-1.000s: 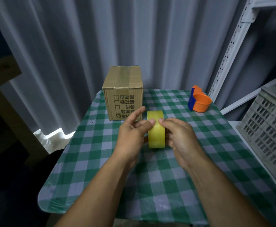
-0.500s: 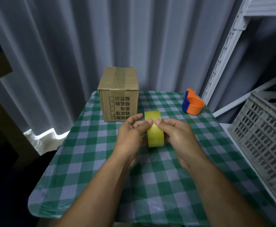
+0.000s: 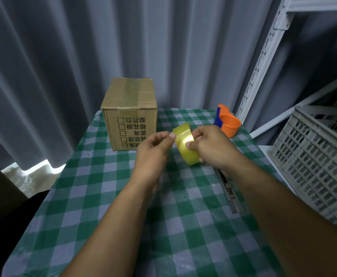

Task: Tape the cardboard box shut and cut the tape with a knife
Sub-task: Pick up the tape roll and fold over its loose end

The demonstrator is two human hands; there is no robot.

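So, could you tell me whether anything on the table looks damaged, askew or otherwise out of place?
Little stands out. The cardboard box stands upright with its printed text upside down and a creased top front edge. Both hands hold the yellow tape roll above the checked tablecloth. No knife is recognisable.

Two bare forearms in view, no sleeves visible to frame edge. Left hand (image 3: 153, 150) bare: no glove, ring, watch or wristband seen. Right hand (image 3: 213, 146) bare likewise. Fingernails short, unpainted. No markings noted on either arm
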